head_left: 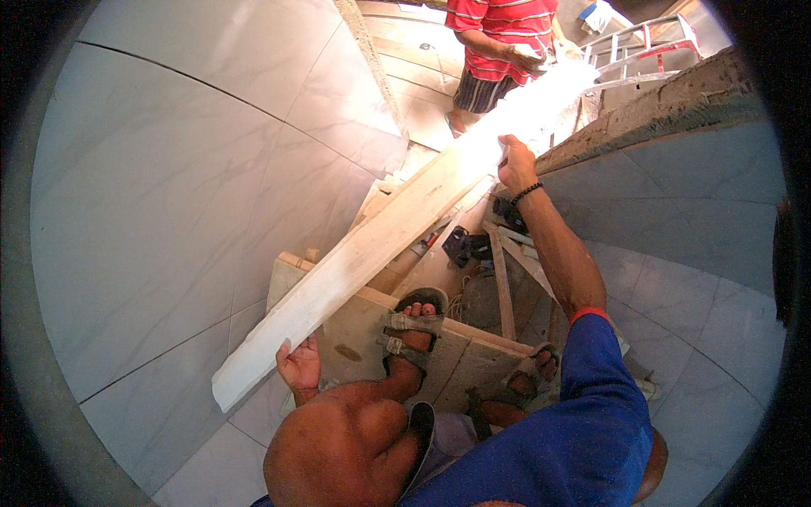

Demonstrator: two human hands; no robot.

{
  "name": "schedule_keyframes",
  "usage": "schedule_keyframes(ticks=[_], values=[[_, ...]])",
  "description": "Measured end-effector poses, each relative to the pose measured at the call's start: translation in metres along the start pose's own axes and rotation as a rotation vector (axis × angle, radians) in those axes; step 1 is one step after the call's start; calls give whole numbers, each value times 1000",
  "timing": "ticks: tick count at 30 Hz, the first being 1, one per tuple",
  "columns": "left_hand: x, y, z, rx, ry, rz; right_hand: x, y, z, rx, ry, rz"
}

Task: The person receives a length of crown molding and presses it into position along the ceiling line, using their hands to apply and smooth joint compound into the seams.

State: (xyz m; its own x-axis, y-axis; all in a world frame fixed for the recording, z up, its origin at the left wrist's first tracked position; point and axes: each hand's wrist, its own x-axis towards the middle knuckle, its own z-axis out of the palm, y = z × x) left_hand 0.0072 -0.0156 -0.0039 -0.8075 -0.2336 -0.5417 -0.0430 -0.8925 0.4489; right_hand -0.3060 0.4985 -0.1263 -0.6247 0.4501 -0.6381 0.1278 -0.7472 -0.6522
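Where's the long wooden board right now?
In the head view, the long wooden board slants from lower left to upper right, the left hand near its lower end, the right hand farther up.

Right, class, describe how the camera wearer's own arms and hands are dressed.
The right arm has a short blue sleeve with red trim. A dark beaded bracelet circles the wrist. Right hand and left hand are gloveless; the left sleeve isn't visible.

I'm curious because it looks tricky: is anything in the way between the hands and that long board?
Nothing that I can see. The left hand is at the edge of the board, near its lower-left end, and the right hand is on the same edge farther up, where bright glare hides detail.
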Motion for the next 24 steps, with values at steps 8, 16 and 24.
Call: schedule_keyframes(ticks=[8, 16, 24], values=[[4, 2, -11, -6, 36, -8, -16, -8, 9, 31, 20, -31], [4, -1, -4, 31, 21, 15, -26, -14, 16, 45, 13, -19], [7, -1, -6, 50, 46, 28, -22, -17, 8, 55, 18, -22]])
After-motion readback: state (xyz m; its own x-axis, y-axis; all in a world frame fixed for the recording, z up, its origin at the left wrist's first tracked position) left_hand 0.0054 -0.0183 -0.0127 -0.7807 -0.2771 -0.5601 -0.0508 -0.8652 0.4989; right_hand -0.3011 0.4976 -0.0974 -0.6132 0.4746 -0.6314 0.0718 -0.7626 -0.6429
